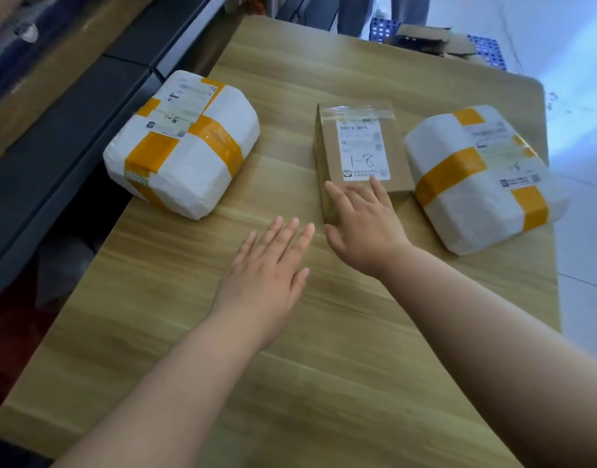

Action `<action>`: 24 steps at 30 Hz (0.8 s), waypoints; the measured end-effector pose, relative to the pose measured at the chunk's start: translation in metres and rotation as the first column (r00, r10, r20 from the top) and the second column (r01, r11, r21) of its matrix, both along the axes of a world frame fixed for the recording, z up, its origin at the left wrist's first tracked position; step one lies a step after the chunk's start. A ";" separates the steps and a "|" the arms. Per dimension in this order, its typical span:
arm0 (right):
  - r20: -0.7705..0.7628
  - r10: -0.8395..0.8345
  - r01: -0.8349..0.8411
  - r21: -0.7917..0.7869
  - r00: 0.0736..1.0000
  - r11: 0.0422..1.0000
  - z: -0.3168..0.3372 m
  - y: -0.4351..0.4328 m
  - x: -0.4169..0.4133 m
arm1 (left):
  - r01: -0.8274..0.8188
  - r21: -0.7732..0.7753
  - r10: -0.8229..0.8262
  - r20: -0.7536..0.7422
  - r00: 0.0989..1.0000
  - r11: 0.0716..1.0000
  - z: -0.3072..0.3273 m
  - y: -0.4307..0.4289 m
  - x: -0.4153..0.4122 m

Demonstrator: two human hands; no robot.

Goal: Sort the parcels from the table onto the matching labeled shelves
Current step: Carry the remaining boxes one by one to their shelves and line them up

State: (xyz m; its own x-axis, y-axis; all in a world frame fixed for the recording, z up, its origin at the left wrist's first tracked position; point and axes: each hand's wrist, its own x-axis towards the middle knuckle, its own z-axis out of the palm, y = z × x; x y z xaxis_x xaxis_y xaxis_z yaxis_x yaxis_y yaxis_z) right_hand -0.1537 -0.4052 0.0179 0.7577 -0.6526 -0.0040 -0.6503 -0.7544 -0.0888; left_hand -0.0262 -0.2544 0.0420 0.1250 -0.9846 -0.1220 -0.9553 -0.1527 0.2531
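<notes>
Right hand [364, 231] touches brown parcel [361, 143]; left hand [270, 265] just beside.

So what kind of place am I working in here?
Most likely a parcel sorting or pickup station. A white taped parcel and a brown carton on the wooden table carry shipping labels hand-marked 1-8, and loose cardboard lies beyond the table's far end.
</notes>
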 end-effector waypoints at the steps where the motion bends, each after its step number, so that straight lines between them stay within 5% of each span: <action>1: 0.011 0.052 -0.052 -0.002 0.999 0.999 0.002 0.000 -0.003 | 0.002 0.003 -0.002 0.000 1.000 1.000 0.001 -0.003 -0.003; 4: 0.025 0.133 -0.132 -0.035 0.991 0.991 0.009 -0.011 -0.016 | -0.003 0.011 0.003 0.008 1.000 1.000 0.002 -0.009 -0.008; 7: -0.017 -0.108 0.109 0.040 0.994 0.993 0.007 -0.041 -0.034 | -0.021 0.033 0.021 0.005 1.000 0.999 0.001 -0.019 -0.012; 10: -0.104 -0.296 0.313 0.282 0.950 0.907 -0.004 -0.054 -0.047 | -0.052 0.086 0.054 -0.021 0.998 0.995 -0.001 -0.032 -0.018; 15: 0.091 -0.288 0.223 0.429 0.953 0.875 -0.015 -0.022 -0.054 | -0.154 0.190 0.187 -0.171 0.967 0.970 -0.006 -0.046 -0.036; 21: 0.291 -0.213 0.059 0.461 0.933 0.886 -0.029 0.047 -0.068 | -0.504 0.327 0.600 -0.492 0.631 0.799 -0.028 -0.040 -0.050; 24: 0.354 -0.217 0.032 0.462 0.910 0.886 -0.035 0.081 -0.076 | -0.583 0.353 0.659 -0.584 0.474 0.732 -0.039 -0.019 -0.050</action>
